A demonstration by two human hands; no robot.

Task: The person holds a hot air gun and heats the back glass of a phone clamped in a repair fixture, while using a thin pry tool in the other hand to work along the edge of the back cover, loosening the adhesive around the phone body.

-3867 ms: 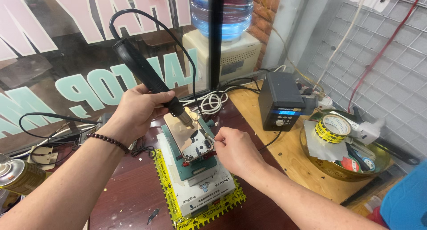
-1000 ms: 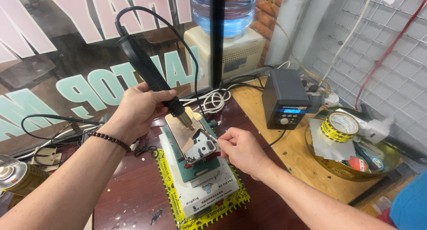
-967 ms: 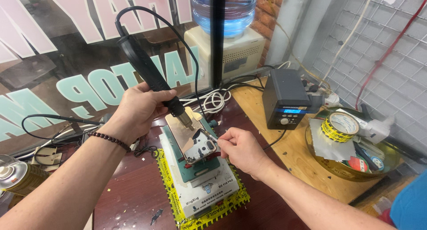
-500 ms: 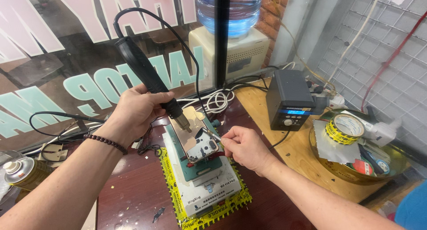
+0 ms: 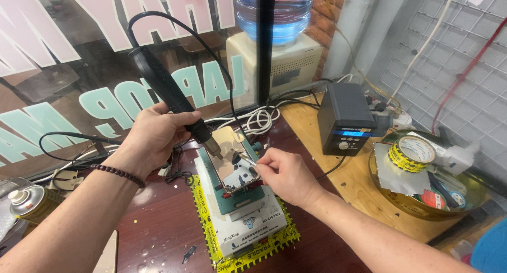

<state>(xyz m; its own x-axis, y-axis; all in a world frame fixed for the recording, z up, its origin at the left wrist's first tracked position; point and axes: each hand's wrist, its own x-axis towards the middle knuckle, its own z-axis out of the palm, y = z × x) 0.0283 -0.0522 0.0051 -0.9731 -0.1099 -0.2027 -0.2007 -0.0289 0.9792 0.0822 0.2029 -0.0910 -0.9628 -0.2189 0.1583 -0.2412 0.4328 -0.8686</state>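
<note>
My left hand [image 5: 156, 137] grips a black hot-air gun [image 5: 166, 91] by its handle, its metal nozzle pointing down at a small opened device [image 5: 232, 165]. The device is clamped on a green fixture [image 5: 240, 199] atop a white box edged with yellow tape. My right hand [image 5: 285, 175] pinches a thin metal tool [image 5: 247, 160] whose tip touches the device's middle. A black cable [image 5: 174, 22] loops up from the gun's rear.
A black station with a blue display [image 5: 346, 120] stands to the right. Beyond it, a round tray [image 5: 417, 204] holds a roll of yellow tape [image 5: 412, 154]. A spray can [image 5: 26, 199] sits at the far left. White cables [image 5: 253, 120] coil by the glass.
The view has shifted slightly. My right hand moved a little nearer the device with the metal tool; my left hand keeps the hot-air gun over it.
</note>
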